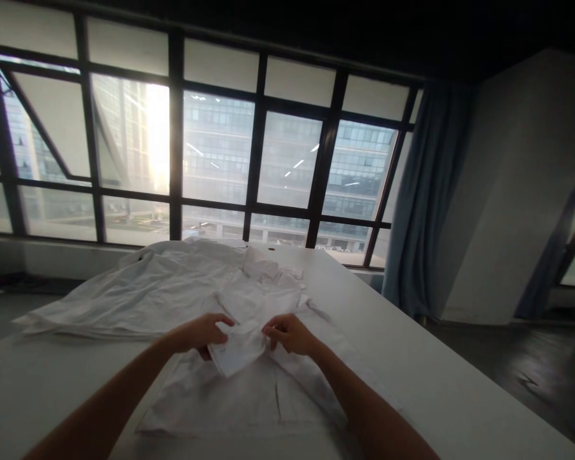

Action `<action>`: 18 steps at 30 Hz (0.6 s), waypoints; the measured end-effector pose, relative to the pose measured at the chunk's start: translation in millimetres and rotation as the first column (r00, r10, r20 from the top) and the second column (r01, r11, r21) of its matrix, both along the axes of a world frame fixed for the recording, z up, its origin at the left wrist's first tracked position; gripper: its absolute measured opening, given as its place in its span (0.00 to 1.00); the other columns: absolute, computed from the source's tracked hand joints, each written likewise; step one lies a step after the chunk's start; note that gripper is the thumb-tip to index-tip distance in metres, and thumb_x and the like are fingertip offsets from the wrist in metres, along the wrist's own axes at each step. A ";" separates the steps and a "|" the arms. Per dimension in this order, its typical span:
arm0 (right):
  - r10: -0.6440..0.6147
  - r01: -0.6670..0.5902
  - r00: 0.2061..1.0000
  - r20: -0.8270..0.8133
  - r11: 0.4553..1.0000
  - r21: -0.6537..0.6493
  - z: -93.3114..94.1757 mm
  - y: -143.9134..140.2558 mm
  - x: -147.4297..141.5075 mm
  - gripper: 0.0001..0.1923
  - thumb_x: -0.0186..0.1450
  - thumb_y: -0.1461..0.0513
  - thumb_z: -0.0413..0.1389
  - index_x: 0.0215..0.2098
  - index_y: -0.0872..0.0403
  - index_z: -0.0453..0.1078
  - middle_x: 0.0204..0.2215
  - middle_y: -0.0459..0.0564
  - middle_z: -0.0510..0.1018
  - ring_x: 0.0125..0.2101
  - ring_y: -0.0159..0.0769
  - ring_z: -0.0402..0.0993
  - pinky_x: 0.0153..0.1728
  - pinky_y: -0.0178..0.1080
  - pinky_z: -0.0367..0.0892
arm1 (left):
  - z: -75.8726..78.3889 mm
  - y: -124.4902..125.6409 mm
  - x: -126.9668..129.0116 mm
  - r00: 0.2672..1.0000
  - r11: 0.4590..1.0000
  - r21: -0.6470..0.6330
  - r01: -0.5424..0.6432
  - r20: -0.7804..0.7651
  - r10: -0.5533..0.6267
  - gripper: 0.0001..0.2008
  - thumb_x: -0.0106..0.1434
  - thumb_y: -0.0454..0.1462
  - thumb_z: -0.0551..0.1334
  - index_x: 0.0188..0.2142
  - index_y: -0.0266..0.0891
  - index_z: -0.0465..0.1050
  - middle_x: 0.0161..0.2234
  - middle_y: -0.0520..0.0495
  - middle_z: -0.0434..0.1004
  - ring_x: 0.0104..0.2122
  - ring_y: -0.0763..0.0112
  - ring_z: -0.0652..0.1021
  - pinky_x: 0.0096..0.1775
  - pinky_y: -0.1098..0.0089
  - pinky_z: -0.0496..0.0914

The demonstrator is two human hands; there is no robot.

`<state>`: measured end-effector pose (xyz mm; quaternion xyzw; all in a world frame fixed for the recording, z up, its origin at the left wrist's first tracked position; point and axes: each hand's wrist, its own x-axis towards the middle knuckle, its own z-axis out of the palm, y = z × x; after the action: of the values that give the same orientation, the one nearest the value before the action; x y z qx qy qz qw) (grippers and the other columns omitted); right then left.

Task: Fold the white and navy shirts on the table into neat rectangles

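A white collared shirt [211,402] lies spread on the white table, its collar toward the windows. Over its middle, my left hand [204,334] pinches one side of a folded part of the white cloth [237,354], possibly a sleeve end or cuff. My right hand [290,333] grips the other side between thumb and fingers. The held part hangs slightly above the rest of the shirt, its lower corner toward me. Fingertips of both hands are partly hidden by cloth and blur.
More crumpled white garments [138,297] lie at the far left of the table, reaching its edge. The white table [412,358] slants away toward the windows [218,150]. A blue curtain [419,204] and a pale column [493,211] stand beyond its right edge.
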<state>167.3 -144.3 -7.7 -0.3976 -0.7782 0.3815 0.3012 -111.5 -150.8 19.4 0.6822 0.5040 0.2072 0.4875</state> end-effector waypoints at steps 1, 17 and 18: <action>-0.087 0.086 0.996 0.012 0.994 0.068 -1.6 4.4 4.4 0.21 0.64 0.48 0.55 0.35 0.58 0.75 0.23 0.49 0.79 0.14 0.26 0.62 0.16 0.30 0.58 | 3.4 -1.9 -2.2 0.999 1.000 -0.006 0.010 -0.040 -0.010 0.30 0.45 0.43 0.66 0.49 0.39 0.70 0.25 0.55 0.68 0.23 0.73 0.72 0.22 0.73 0.68; -0.603 0.433 0.511 0.612 0.796 0.423 -27.7 49.2 75.2 0.18 0.70 0.57 0.49 0.56 0.51 0.69 0.56 0.55 0.71 0.57 0.45 0.65 0.58 0.47 0.56 | 23.1 -9.0 -38.2 0.852 0.951 -0.070 0.300 -0.430 -0.300 0.23 0.49 0.48 0.66 0.44 0.41 0.80 0.15 0.53 0.68 0.15 0.70 0.69 0.20 0.72 0.62; -0.597 0.445 0.492 0.633 0.798 0.407 -28.1 50.3 76.2 0.19 0.70 0.56 0.49 0.56 0.52 0.69 0.55 0.56 0.72 0.56 0.46 0.66 0.57 0.46 0.57 | 22.4 -8.2 -36.2 0.854 0.958 0.037 0.284 -0.465 -0.235 0.21 0.50 0.49 0.65 0.40 0.42 0.81 0.16 0.52 0.69 0.16 0.70 0.69 0.21 0.72 0.62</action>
<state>243.5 -94.0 -35.8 -0.7026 -0.7046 0.0027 0.0993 -147.8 -159.0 41.8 0.7980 0.4956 -0.0003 0.3429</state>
